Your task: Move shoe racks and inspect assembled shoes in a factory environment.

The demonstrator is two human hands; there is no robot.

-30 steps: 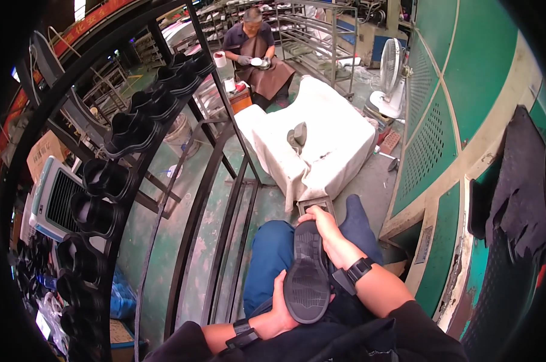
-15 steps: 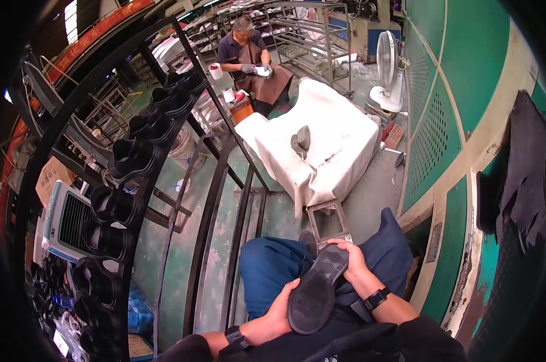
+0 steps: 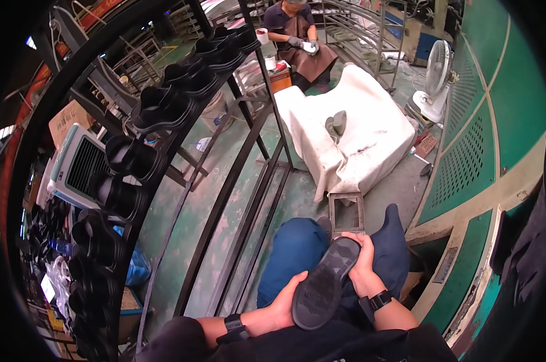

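A black shoe (image 3: 324,283) is held over my lap, its patterned sole turned up toward me. My left hand (image 3: 283,301) grips the shoe's near left side, the thumb along the edge. Around the far end, on the right, wraps my right hand (image 3: 362,256); its fingertips show at the top edge. The shoe's upper is hidden beneath the sole. Close on my left, several black shoes (image 3: 170,105) stand in a row along a black metal rack (image 3: 182,130).
Ahead is a work surface under a white cloth (image 3: 375,114), with small grey-green pieces (image 3: 336,123) on it. A metal frame (image 3: 346,212) stands before my knees. Beyond sits a co-worker in a brown apron (image 3: 309,57). A fan (image 3: 437,66) and green panels (image 3: 466,163) line the right.
My view has turned left, so the rack, cloth and co-worker appear farther right and the co-worker higher. Both hands keep hold of the shoe, sole still up.
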